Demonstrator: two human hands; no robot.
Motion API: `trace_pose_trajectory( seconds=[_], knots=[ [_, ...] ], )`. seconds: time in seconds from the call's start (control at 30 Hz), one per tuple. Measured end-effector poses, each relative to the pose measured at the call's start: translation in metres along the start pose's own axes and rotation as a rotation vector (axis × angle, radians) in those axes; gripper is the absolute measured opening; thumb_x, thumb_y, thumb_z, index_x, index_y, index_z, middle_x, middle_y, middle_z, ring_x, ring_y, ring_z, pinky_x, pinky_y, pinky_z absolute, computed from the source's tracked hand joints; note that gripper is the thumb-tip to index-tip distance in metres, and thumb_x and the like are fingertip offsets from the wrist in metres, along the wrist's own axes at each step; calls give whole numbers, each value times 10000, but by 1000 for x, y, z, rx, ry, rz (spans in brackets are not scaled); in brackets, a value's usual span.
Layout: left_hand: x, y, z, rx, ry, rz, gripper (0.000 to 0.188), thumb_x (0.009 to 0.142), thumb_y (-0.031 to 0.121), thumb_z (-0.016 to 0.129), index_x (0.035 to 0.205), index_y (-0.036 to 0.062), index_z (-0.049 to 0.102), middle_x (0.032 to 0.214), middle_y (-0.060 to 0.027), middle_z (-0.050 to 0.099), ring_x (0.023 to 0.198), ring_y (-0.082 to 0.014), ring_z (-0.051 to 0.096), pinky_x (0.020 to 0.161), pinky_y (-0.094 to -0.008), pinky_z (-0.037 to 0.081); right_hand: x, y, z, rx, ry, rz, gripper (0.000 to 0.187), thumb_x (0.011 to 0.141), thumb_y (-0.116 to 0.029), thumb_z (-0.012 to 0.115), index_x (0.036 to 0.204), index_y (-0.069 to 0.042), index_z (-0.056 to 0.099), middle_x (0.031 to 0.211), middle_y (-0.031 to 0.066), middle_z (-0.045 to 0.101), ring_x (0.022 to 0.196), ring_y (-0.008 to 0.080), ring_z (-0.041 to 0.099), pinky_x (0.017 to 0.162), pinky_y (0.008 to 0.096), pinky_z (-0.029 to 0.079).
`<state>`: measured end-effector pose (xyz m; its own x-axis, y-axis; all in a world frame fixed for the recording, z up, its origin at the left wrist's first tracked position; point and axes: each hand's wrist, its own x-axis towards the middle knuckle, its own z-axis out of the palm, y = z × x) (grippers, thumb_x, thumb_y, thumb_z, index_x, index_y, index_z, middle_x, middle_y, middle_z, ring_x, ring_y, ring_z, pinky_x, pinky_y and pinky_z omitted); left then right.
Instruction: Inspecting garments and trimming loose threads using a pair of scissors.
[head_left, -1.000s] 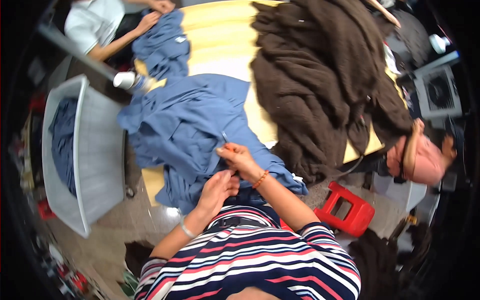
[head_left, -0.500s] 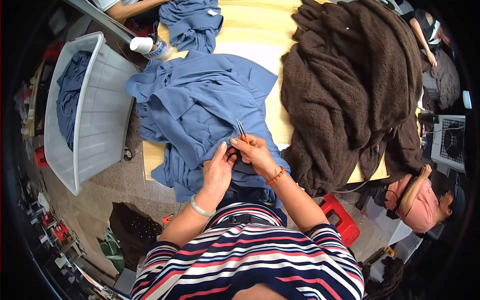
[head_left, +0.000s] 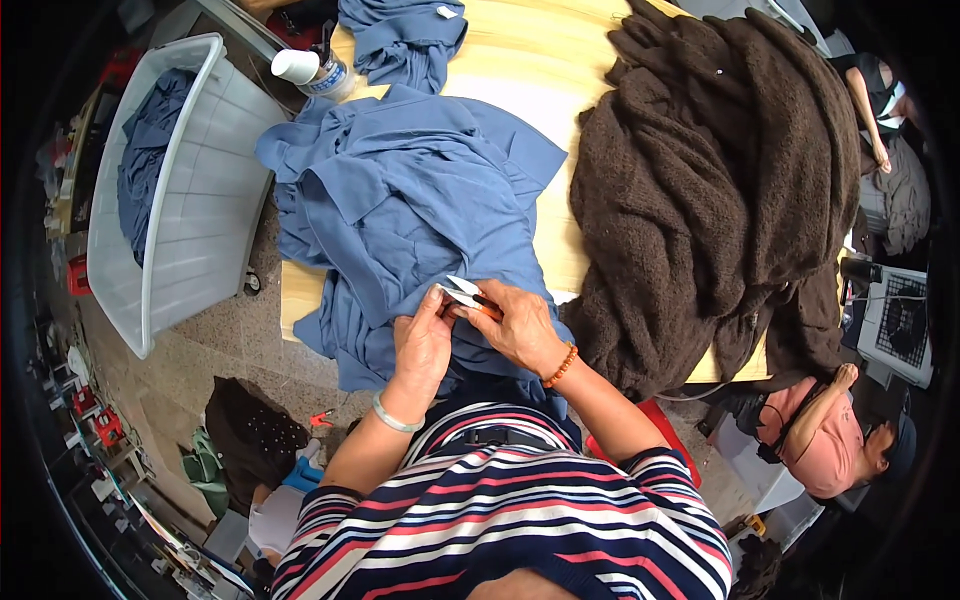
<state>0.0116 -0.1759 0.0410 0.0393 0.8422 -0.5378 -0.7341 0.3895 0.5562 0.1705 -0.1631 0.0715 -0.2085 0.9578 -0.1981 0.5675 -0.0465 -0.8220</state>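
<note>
"Where do the scissors [head_left: 464,287] point?"
"Up and left, long axis slanting, blades parted, above the blue clothes [head_left: 415,195]. The right hand [head_left: 525,325] grips them."
"Left hand [head_left: 422,350]?"
"Curled fingers crowd the tips; whether they pinch anything, I can't tell."
"Around?"
"Brown cloth [head_left: 700,190] right, bin [head_left: 210,185] left."

Garment [head_left: 430,190]: solid slate blue. Thread snips [head_left: 463,297]: silvery blades, orange handle. Fleecy cloth [head_left: 690,200]: deep, solid brown. Tabletop [head_left: 540,60]: pale yellow with a faint wood grain. The wearer's top [head_left: 500,500] is striped in navy, white, coral red and light blue; the beaded bracelet [head_left: 561,367] is orange-brown, the bangle [head_left: 395,416] a milky pale green. Bin [head_left: 215,190]: greyish white. Cup [head_left: 295,66]: white. Co-worker's shirt [head_left: 815,435]: salmon pink. Floor [head_left: 300,365]: speckled grey-brown.
</note>
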Motion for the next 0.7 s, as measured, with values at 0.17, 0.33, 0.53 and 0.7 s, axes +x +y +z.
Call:
trace_pose_trajectory(
  seconds=[0.17,0.33,0.53,0.7],
  knots=[
    [-1,-2,-1,3,-16,9,163,944,128,611,1025,-7,655,1045,-96,664,985,-196,613,853,-340,498,0,3,0,26,-21,21,353,855,-291,705,1079,-34,614,866,185,668,769,365,652,675,411,512],
    [-1,-5,0,-1,12,16,171,946,125,607,1032,-15,654,1049,-102,664,986,-198,614,849,-338,500,0,5,-1,52,6,-23,352,865,-280,702,1084,-24,601,870,199,665,785,380,650,685,414,512],
    [-2,-8,0,-5,8,55,184,944,124,612,1044,-25,654,1057,-110,666,988,-201,622,860,-339,504,1,7,1,133,8,-13,344,844,-277,710,1068,-27,636,845,187,671,769,358,655,688,417,512],
    [-2,-11,2,-10,29,63,179,940,121,619,1035,-25,659,1061,-111,669,992,-199,626,860,-339,507,4,8,2,179,18,-6,334,819,-270,739,1039,-27,671,739,166,661,643,320,648,597,386,498]
  ],
)
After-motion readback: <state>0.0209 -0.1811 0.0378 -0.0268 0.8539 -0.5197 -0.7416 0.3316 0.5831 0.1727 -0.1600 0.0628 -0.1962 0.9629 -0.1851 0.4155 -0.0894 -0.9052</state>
